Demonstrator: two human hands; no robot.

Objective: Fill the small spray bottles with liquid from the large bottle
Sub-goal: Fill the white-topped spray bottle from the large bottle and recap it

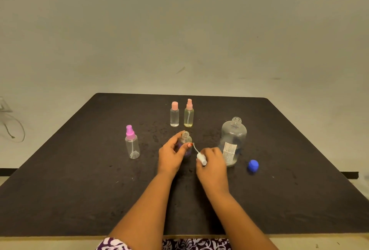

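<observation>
**Firmly Gripped, Left and Right**

The left hand [171, 155] curled round an open small spray bottle [186, 138]; the right hand [213, 163] pinched a white spray head [201, 159]. Just right of that grip stood the uncapped large bottle [233, 137].

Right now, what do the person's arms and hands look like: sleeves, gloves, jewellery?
Both forearms are bare down to the picture's bottom edge: no sleeves, gloves, watch or bracelets show. The left hand has one pinkish painted nail in view; the right hand shows no rings. Purple-and-white patterned fabric lies at the bottom edge, below the arms.
</observation>
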